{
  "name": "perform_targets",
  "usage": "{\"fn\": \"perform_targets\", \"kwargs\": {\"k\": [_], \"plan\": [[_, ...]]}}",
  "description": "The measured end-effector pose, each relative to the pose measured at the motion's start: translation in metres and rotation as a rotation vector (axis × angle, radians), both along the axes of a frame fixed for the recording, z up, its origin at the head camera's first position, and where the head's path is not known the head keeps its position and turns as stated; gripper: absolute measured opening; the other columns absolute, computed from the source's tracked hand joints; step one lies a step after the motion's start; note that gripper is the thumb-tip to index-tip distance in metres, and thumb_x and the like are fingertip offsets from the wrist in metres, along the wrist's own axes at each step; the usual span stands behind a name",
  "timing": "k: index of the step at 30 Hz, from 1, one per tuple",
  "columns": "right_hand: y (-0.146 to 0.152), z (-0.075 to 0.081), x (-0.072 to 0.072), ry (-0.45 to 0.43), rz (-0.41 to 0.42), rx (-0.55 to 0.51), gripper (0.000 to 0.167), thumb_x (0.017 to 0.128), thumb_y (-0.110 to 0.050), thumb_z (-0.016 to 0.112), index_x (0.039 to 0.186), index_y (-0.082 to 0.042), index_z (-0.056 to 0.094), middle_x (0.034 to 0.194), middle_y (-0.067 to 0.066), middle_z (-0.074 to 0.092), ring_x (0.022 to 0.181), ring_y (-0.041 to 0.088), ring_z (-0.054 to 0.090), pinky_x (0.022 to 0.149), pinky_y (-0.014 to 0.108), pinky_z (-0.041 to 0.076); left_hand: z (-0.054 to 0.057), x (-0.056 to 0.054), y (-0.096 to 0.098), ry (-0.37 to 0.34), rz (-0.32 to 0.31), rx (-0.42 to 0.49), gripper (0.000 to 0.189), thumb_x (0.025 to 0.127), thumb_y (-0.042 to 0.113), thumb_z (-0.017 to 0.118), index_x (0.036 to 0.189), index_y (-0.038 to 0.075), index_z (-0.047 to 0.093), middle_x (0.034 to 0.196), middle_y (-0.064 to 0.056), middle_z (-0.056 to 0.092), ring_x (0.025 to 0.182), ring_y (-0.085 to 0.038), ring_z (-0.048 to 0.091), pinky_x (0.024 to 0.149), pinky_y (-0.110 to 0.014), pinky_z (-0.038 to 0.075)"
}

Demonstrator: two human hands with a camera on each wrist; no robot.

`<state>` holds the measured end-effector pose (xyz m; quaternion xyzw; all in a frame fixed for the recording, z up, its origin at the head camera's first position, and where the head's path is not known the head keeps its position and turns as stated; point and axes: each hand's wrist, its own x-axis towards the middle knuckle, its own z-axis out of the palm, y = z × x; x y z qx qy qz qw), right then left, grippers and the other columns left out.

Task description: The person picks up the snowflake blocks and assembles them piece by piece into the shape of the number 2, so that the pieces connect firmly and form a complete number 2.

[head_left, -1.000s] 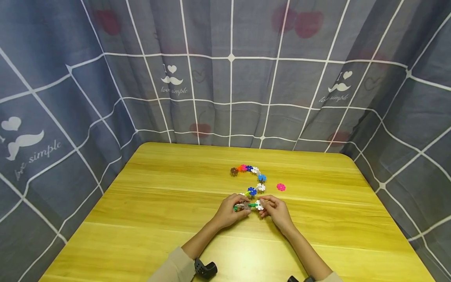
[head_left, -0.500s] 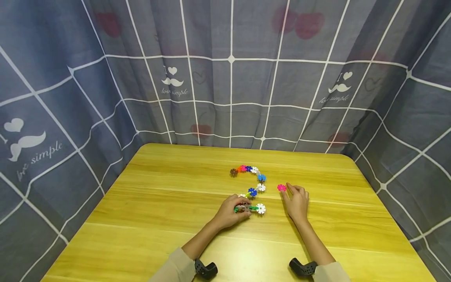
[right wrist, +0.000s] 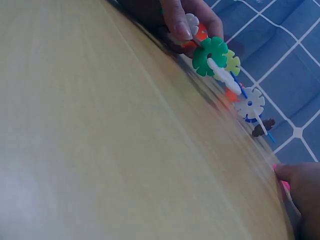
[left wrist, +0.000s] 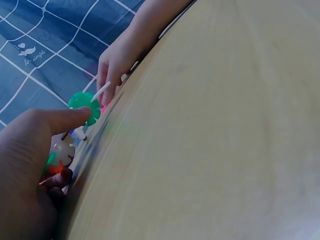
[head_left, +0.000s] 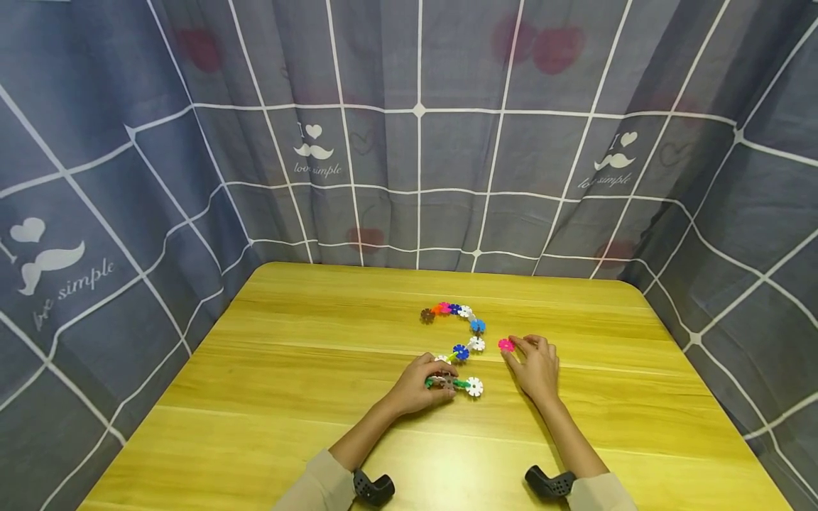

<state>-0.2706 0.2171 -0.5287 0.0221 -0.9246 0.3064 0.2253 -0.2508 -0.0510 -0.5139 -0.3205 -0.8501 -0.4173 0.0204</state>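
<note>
A chain of slotted snowflake discs in many colours curves over the table, from a brown disc (head_left: 427, 316) at the far end to a white disc (head_left: 475, 387) at the near end. My left hand (head_left: 418, 387) grips the near stretch, where a green disc (right wrist: 210, 55) joins the white end one. Several discs there are partly covered by the fingers. To the right of the chain, my right hand (head_left: 537, 365) pinches a loose pink snowflake disc (head_left: 506, 345) by its edge, low at the tabletop. The pink disc is mostly hidden in the right wrist view.
The wooden table (head_left: 287, 341) has rounded far corners. A grey-blue checked curtain (head_left: 383, 156) hangs around its back and sides. Black wrist-worn devices show at the left wrist (head_left: 373, 488) and the right wrist (head_left: 549, 482).
My right hand has left the chain's white end disc, moved right to the pink disc and pinched it. Pink disc and hand have shifted slightly left. The left hand keeps hold of the chain.
</note>
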Motion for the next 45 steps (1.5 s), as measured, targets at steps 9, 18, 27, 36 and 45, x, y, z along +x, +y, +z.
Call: {"fn": "perform_targets", "kwargs": {"k": [9,18,27,36,45], "plan": [[-0.003,-0.005,0.007,0.020,0.192,-0.247,0.027,0.080,-0.014,0.073,0.104,-0.006,0.063,0.088,0.007,0.064,0.077,0.018,0.056,0.068,0.027,0.047,-0.002,0.000,0.000,-0.020,0.003,0.033,0.032,0.079,0.027,0.074,0.108,0.019,0.066,0.083,0.002,0.045,0.073,-0.012,0.043,0.065,-0.024,0.039],[-0.019,-0.003,0.024,-0.080,0.606,-0.745,0.020,0.086,-0.001,0.062,0.102,0.011,0.060,0.086,0.026,0.063,0.070,0.028,0.065,0.060,0.038,0.054,-0.003,-0.004,0.000,-0.032,0.072,0.092,0.032,0.080,0.028,0.072,0.110,0.017,0.065,0.086,0.005,0.046,0.079,-0.011,0.047,0.072,-0.028,0.045],[-0.020,-0.003,0.027,-0.111,0.640,-0.766,0.015,0.086,-0.001,0.062,0.096,0.010,0.060,0.086,0.024,0.064,0.072,0.029,0.066,0.063,0.039,0.054,-0.004,-0.003,0.000,-0.020,0.079,0.125,0.030,0.082,0.030,0.071,0.109,0.017,0.065,0.087,0.004,0.049,0.082,-0.012,0.050,0.076,-0.031,0.047],[-0.021,0.000,0.028,-0.132,0.718,-0.757,0.009,0.085,0.009,0.057,0.093,0.013,0.058,0.088,0.029,0.063,0.076,0.036,0.065,0.065,0.041,0.054,-0.004,-0.004,0.000,-0.014,0.079,0.135,0.030,0.081,0.028,0.072,0.108,0.016,0.065,0.088,0.004,0.049,0.083,-0.012,0.050,0.078,-0.032,0.047],[-0.030,0.019,0.039,-0.120,0.752,-0.693,0.004,0.083,0.015,0.057,0.087,0.016,0.058,0.085,0.032,0.062,0.074,0.043,0.063,0.065,0.042,0.053,-0.006,-0.005,-0.004,0.003,0.021,0.131,0.031,0.082,0.028,0.071,0.108,0.013,0.065,0.090,0.003,0.050,0.084,-0.011,0.050,0.077,-0.030,0.047]]}}
